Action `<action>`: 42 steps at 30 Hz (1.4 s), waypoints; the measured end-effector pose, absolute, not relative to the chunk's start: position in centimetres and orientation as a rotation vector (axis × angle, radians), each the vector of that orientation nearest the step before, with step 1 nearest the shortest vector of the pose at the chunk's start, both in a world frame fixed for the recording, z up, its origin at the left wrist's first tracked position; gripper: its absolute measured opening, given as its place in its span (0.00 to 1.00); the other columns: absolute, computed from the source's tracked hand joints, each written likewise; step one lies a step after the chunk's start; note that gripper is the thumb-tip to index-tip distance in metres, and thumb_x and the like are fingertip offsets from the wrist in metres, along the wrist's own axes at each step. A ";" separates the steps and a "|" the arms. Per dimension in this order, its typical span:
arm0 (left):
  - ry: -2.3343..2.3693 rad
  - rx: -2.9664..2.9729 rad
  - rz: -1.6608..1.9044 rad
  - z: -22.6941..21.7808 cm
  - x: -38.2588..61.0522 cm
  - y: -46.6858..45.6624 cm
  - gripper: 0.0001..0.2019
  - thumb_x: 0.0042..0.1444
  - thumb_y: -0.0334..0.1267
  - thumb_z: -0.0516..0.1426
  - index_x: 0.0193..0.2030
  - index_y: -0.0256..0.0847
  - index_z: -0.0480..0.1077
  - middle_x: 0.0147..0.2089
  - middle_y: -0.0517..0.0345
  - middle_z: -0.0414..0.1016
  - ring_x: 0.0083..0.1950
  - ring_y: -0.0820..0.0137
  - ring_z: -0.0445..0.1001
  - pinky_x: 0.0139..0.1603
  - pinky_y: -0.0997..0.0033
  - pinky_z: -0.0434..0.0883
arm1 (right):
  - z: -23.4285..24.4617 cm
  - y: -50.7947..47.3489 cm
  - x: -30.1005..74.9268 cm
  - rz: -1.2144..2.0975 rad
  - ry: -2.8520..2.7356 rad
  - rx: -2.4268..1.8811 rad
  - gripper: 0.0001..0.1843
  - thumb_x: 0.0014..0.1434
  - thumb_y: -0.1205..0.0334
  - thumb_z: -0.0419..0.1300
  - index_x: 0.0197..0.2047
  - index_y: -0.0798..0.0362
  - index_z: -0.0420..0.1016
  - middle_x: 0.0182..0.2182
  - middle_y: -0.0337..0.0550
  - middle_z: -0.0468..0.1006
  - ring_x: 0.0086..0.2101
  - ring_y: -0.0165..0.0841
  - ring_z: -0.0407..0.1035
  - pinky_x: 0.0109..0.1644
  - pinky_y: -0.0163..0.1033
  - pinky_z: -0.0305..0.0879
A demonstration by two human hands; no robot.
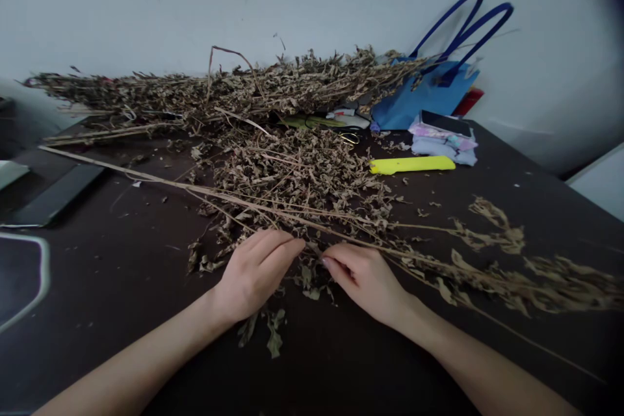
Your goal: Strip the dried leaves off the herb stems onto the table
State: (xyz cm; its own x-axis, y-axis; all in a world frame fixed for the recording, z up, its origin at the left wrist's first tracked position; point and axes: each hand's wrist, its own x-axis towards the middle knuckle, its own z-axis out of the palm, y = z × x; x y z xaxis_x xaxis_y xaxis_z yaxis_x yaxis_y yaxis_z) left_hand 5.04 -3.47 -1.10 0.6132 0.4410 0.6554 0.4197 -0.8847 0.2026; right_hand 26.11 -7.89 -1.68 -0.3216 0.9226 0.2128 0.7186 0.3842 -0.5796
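Low over the dark table, my left hand (pixel 260 270) is closed, its fingertips pinched together on a dried plant sprig. My right hand (pixel 365 279) is closed as well, thumb and forefinger pinching the same sprig a little to the right. Dry greyish-green leaves (pixel 311 279) hang between the hands, and more leaves (pixel 274 335) show under the left palm. Just beyond my fingers, a long dried branch (pixel 234 198) crosses from far left to right, ending in a leafy tip (pixel 526 283). Behind it spreads a pile of crumpled dry leaves (pixel 302 172).
Along the wall lies a big bundle of dried plants (pixel 234 91). A blue bag (pixel 404 104), a phone (pixel 446 122) on folded cloth (pixel 443 146), a yellow utility knife (pixel 413 164) and scissors (pixel 350 138) are at the back right. Dark flat objects (pixel 58 195) lie on the left.
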 end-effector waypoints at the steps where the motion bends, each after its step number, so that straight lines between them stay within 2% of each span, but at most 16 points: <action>1: 0.726 2.794 1.137 -1.1 5.0 -3.5 0.15 0.57 0.23 0.52 0.50 0.37 0.65 0.44 0.52 0.73 0.44 0.70 0.72 0.45 0.68 0.71 | -1.7 -7.8 26.2 0.518 -2.140 -1.411 0.12 0.62 0.63 0.48 0.34 0.53 0.72 0.28 0.41 0.74 0.29 0.31 0.69 0.34 0.36 0.63; 4: 0.722 2.799 1.149 -0.8 5.0 -3.5 0.22 0.56 0.21 0.51 0.58 0.38 0.60 0.55 0.48 0.67 0.54 0.66 0.68 0.52 0.67 0.69 | -1.8 -7.7 26.3 0.506 -2.145 -1.426 0.11 0.62 0.64 0.49 0.35 0.53 0.72 0.29 0.42 0.75 0.29 0.31 0.69 0.34 0.36 0.63; 6: 0.781 2.796 1.199 -0.4 4.8 -3.1 0.23 0.56 0.23 0.52 0.59 0.39 0.59 0.57 0.48 0.66 0.56 0.66 0.67 0.54 0.66 0.68 | -1.8 -7.7 26.3 0.497 -2.147 -1.434 0.11 0.62 0.64 0.49 0.35 0.53 0.72 0.28 0.41 0.74 0.29 0.30 0.69 0.34 0.35 0.62; 11: 1.046 2.758 1.201 0.0 3.8 -0.7 0.13 0.57 0.28 0.53 0.50 0.38 0.66 0.46 0.52 0.73 0.47 0.67 0.72 0.50 0.65 0.70 | -1.8 -7.8 26.3 0.491 -2.161 -1.423 0.12 0.63 0.63 0.48 0.34 0.53 0.71 0.27 0.41 0.73 0.27 0.29 0.67 0.31 0.35 0.60; 15: 1.175 2.714 1.062 -0.9 3.0 1.2 0.13 0.59 0.31 0.50 0.51 0.39 0.66 0.51 0.50 0.71 0.51 0.64 0.69 0.53 0.59 0.68 | -1.9 -7.9 26.2 0.491 -2.166 -1.411 0.12 0.63 0.63 0.48 0.34 0.53 0.72 0.26 0.41 0.73 0.26 0.29 0.67 0.29 0.34 0.59; 21: 1.221 2.662 0.903 -2.3 2.9 2.0 0.18 0.61 0.34 0.48 0.58 0.40 0.60 0.58 0.49 0.65 0.55 0.62 0.68 0.52 0.59 0.70 | -2.0 -7.9 26.2 0.491 -2.171 -1.412 0.12 0.63 0.63 0.48 0.35 0.53 0.72 0.27 0.40 0.74 0.26 0.29 0.67 0.29 0.35 0.60; 27: 1.163 2.647 0.896 -2.6 2.9 2.8 0.15 0.61 0.33 0.48 0.54 0.39 0.64 0.49 0.49 0.70 0.48 0.64 0.71 0.47 0.62 0.71 | -2.1 -7.9 26.1 0.489 -2.181 -1.391 0.13 0.63 0.63 0.47 0.35 0.53 0.72 0.28 0.42 0.75 0.27 0.30 0.68 0.30 0.35 0.62; 31: 1.082 2.660 0.953 -2.3 3.1 2.8 0.12 0.61 0.32 0.48 0.49 0.37 0.67 0.43 0.50 0.69 0.44 0.67 0.70 0.44 0.66 0.71 | -2.2 -7.9 26.1 0.499 -2.172 -1.396 0.12 0.63 0.63 0.48 0.35 0.53 0.72 0.28 0.42 0.75 0.27 0.30 0.68 0.31 0.36 0.62; 37: 1.093 2.681 1.141 -1.4 3.0 2.2 0.10 0.61 0.31 0.49 0.47 0.37 0.68 0.42 0.50 0.70 0.43 0.69 0.70 0.45 0.68 0.70 | -2.1 -7.9 26.1 0.466 -2.171 -1.405 0.13 0.63 0.62 0.47 0.35 0.53 0.73 0.26 0.41 0.74 0.25 0.29 0.67 0.29 0.34 0.60; 40: 1.114 2.714 1.248 -1.1 3.0 1.9 0.14 0.60 0.29 0.50 0.52 0.39 0.65 0.46 0.49 0.69 0.48 0.67 0.69 0.49 0.66 0.69 | -2.0 -7.9 26.0 0.480 -2.141 -1.395 0.13 0.63 0.62 0.48 0.34 0.53 0.73 0.26 0.41 0.74 0.26 0.28 0.67 0.29 0.34 0.60; 42: 1.133 2.751 1.288 -1.0 3.0 1.7 0.17 0.60 0.28 0.50 0.56 0.39 0.62 0.48 0.48 0.68 0.50 0.66 0.68 0.51 0.64 0.69 | -1.8 -7.9 26.0 0.594 -2.063 -1.386 0.11 0.63 0.61 0.49 0.38 0.52 0.72 0.26 0.40 0.73 0.24 0.28 0.66 0.27 0.34 0.60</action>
State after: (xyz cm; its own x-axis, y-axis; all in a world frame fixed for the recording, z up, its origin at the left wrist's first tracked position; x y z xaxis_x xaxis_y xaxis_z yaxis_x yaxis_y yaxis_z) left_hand 2.98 1.71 -0.97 0.4414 0.5516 0.7077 0.6311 -0.7515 0.1921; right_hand 26.03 -7.85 -1.75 -0.2941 0.9312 0.2154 0.6742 0.3618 -0.6439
